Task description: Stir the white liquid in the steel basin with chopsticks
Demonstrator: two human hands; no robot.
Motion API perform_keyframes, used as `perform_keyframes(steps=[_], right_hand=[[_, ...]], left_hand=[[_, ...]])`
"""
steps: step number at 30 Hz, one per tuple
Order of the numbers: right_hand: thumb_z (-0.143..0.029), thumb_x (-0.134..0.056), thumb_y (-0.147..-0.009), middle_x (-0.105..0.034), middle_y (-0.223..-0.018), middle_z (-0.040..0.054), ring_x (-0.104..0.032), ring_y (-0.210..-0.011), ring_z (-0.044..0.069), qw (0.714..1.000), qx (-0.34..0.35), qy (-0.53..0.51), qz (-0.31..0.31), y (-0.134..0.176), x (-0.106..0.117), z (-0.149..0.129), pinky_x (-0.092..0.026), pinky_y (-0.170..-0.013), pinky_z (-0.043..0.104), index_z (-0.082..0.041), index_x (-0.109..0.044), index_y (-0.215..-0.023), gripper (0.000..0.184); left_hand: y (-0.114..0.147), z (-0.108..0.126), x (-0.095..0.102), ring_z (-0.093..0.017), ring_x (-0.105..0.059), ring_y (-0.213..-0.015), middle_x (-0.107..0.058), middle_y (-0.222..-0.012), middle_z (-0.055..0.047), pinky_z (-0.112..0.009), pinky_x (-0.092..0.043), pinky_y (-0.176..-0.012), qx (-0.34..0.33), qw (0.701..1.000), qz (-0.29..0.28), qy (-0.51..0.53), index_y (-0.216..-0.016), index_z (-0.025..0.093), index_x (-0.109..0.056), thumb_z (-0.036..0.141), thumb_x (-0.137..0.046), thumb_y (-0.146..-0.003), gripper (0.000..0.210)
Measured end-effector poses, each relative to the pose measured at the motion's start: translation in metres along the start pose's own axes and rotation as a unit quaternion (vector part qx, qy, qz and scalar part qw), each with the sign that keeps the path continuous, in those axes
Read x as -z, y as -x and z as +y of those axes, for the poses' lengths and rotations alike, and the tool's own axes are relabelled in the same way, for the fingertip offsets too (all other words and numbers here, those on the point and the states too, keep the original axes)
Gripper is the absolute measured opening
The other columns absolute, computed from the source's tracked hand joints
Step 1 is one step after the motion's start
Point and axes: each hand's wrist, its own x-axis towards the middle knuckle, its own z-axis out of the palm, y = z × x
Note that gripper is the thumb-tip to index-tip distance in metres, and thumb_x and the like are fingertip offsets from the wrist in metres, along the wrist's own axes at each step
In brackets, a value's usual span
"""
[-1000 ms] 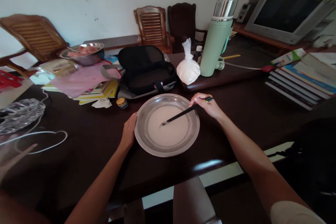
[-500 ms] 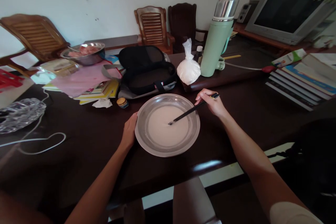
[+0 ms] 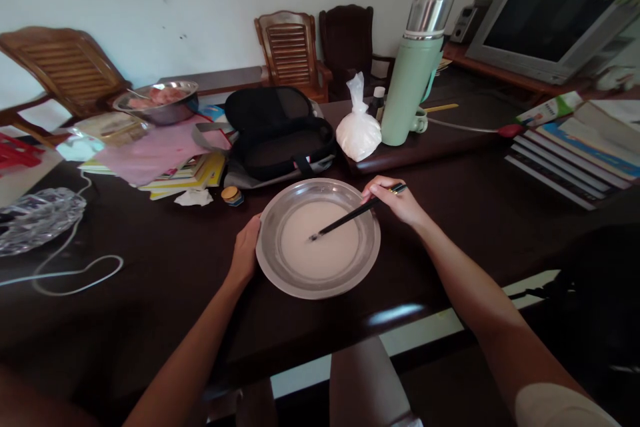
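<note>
Tall green metal-capped flask (image 3: 414,90) and knotted white-filled plastic bag (image 3: 359,135) stand just beyond! Round silvery metal bowl (image 3: 269,265) holds milky liquid (image 3: 320,260); left hand (image 3: 245,250) grips its rim, right hand (image 3: 399,203) pinches black chopsticks (image 3: 345,219)

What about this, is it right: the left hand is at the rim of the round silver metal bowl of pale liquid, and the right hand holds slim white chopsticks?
Not quite: the head view shows that the slim chopsticks in the right hand are black, not white. The rest stands.
</note>
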Motion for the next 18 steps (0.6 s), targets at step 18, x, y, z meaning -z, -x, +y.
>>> perform_keyframes(steps=[18], right_hand=[[-0.051, -0.066, -0.084, -0.072, -0.066, 0.0005, -0.069, -0.063, 0.015, 1.000, 0.008, -0.010, 0.004, 0.0000, 0.0006, 0.0000, -0.053, -0.065, 0.027, -0.021, -0.073, -0.076, 0.032]], left_hand=[[-0.0001, 0.0003, -0.0003, -0.027, -0.061, -0.103, -0.071, -0.109, -0.010, -0.037, -0.045, -0.093, -0.006, 1.000, 0.001, -0.005, -0.108, 0.014, -0.069, 0.053, -0.035, -0.090, 0.054]])
